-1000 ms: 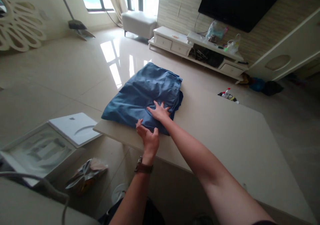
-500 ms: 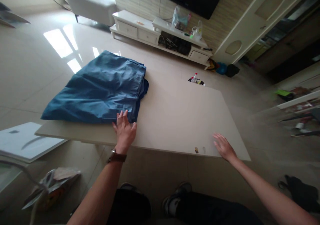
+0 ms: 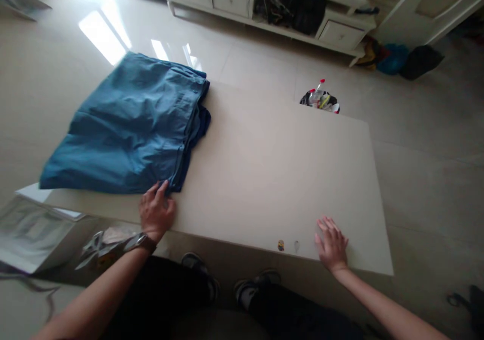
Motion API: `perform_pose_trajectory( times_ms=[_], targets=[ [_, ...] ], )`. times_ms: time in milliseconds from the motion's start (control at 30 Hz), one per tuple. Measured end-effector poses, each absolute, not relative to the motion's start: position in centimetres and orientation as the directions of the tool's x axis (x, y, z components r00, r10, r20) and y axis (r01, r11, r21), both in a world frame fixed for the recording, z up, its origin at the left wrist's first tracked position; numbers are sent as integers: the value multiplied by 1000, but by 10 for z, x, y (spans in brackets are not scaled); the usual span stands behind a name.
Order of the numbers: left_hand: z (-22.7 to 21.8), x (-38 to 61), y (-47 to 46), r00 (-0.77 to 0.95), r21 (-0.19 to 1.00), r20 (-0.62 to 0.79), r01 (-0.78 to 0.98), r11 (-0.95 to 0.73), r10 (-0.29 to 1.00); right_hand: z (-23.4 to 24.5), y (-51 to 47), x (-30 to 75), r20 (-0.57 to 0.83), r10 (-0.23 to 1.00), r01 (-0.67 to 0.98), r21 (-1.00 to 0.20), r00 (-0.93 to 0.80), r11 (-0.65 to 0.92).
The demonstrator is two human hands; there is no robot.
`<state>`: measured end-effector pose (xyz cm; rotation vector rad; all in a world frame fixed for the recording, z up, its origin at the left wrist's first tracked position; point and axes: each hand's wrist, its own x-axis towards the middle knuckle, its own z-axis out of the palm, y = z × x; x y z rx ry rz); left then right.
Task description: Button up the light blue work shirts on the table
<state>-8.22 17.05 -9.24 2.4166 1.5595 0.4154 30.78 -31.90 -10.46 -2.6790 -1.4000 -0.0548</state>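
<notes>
Several fingers (image 3: 162, 191) on blue garment (image 3: 124, 128)

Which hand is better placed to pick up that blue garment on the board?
Probably the left: the left hand is already at the edge of the blue garment, while the right hand lies apart from it on the pale board.

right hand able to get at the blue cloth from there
Probably yes, with a sideways stretch: the right hand rests on the pale board, and no object shows on the board between it and the blue cloth.
</notes>
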Motion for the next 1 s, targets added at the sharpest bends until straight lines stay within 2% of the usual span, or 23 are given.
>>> perform_pose_trajectory(
  times_ms=[200, 400, 500, 633, 767, 833, 900, 1000],
  targets=[
    [-92, -79, 174, 384, 347, 51, 859, -377, 922, -110, -314, 310, 80, 801, 805, -103, 593, -585],
    [-99, -79, 174, 412, 332, 89, 846, -417, 907, -129, -318, 322, 117, 796, 804, -117, 594, -583],
    [-95, -76, 176, 420, 331, 50, 849, -412, 906, -137, -315, 321, 145, 749, 762, -130, 647, -634],
    [-68, -68, 196, 436, 325, -152, 870, -371, 887, -137, -291, 307, 157, 643, 661, -234, 750, -713],
    [-29, -62, 221, 447, 363, -214, 862, -354, 869, -125, -273, 266, 229, 531, 574, -429, 816, -697],
    [-11, -58, 231, 434, 397, -233, 859, -322, 870, -120, -280, 236, 322, 563, 644, -484, 761, -593],
    [6, -55, 241, 398, 432, -245, 861, -268, 884, -118, -299, 207, 376, 603, 703, -491, 704, -514],
    [39, -53, 261, 312, 491, -222, 854, -170, 924, -118, -339, 174, 419, 579, 709, -511, 700, -486]
  ],
)
